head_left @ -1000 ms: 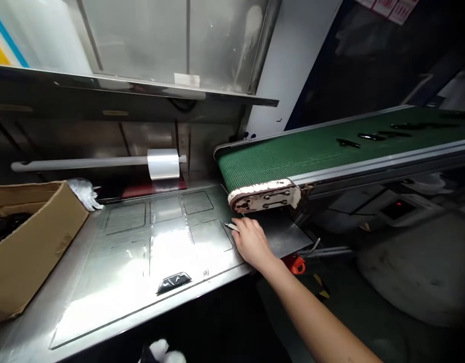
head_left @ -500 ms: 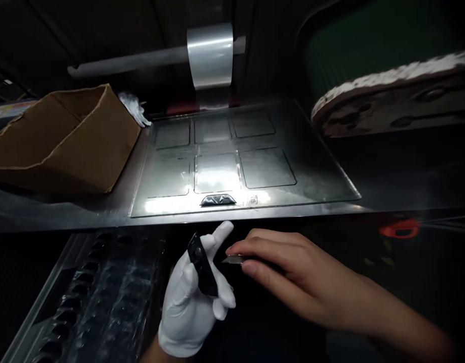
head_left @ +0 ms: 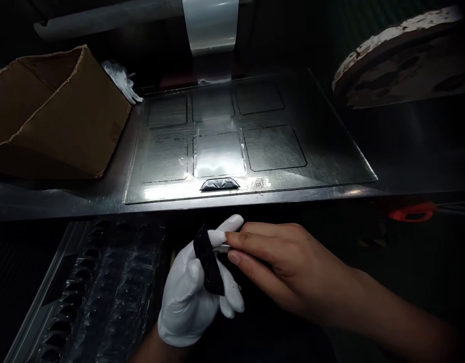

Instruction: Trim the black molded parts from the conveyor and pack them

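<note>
Below the front edge of the steel bench, the gloved left hand is curled around a small black part, thumb and fingers closed on it so it stands tilted upright. Against it, the bare right hand pinches a thin metal blade between thumb and fingertips; its tip now touches the black part's upper edge, where half a second ago a small gap lay between them. 1 second ago the right hand was up on the bench beside the conveyor's end, picking the blade up, so it has carried it down to the part.

Just left of the hands lies a clear plastic tray with rows of dark pockets. Above them the steel plate, scored with 6 rectangles, bears a second black piece near its front edge. Farther out are a cardboard box, a film roll on its bar, and the worn conveyor end.
</note>
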Tool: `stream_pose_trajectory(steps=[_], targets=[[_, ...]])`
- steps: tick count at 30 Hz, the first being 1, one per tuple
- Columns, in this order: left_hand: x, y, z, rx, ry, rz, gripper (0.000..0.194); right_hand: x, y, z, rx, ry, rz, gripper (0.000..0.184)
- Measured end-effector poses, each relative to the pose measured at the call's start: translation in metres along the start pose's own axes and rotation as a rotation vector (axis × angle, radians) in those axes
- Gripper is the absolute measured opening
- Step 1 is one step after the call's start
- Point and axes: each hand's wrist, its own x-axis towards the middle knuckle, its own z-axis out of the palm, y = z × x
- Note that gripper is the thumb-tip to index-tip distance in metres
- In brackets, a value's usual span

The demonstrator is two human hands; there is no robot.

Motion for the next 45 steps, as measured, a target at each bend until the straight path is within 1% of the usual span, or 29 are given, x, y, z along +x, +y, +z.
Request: stream_pose_trajectory(steps=[4, 8, 11, 16, 20, 25, 31, 35, 40, 42, 45], targets=[[0.001, 0.001, -0.003, 0.028, -0.054, -0.022, 0.051, -0.004, -0.001, 0.001, -0.023, 0.052, 0.000, 0.024], [0.001, 0.002, -0.002, 0.039, -0.028, -0.027, 0.048, -0.004, -0.002, 0.003, -0.020, 0.080, 0.008, 0.024], [0.001, 0.003, -0.002, 0.044, -0.025, -0.045, 0.050, -0.003, -0.001, 0.002, -0.018, 0.036, -0.010, 0.024], [0.001, 0.005, -0.005, -0.009, -0.038, -0.055, 0.045, -0.002, 0.003, -0.005, -0.053, -0.043, -0.034, 0.025], [0.000, 0.004, -0.004, -0.038, -0.025, -0.049, 0.041, -0.001, 0.003, -0.008, -0.052, -0.080, -0.033, 0.019], [0.001, 0.003, -0.001, -0.039, -0.010, -0.027, 0.038, -0.003, 0.002, -0.009, -0.031, -0.093, -0.041, 0.016], [0.002, 0.000, 0.000, -0.084, -0.049, -0.032, 0.040, -0.007, 0.003, -0.010, -0.012, -0.107, -0.033, 0.020], [0.002, 0.000, 0.003, -0.075, -0.017, -0.071, 0.040, -0.009, 0.004, -0.010, 0.008, -0.108, -0.015, 0.022], [0.004, 0.003, 0.007, -0.056, 0.062, -0.114, 0.039, -0.013, 0.003, -0.004, 0.043, -0.153, -0.001, 0.029], [0.004, 0.004, 0.006, -0.057, 0.073, -0.127, 0.038, -0.015, 0.003, -0.002, 0.097, -0.132, -0.010, 0.031], [0.003, 0.003, 0.002, -0.056, 0.047, -0.088, 0.043, -0.017, 0.004, -0.005, 0.181, -0.020, 0.007, 0.033]])
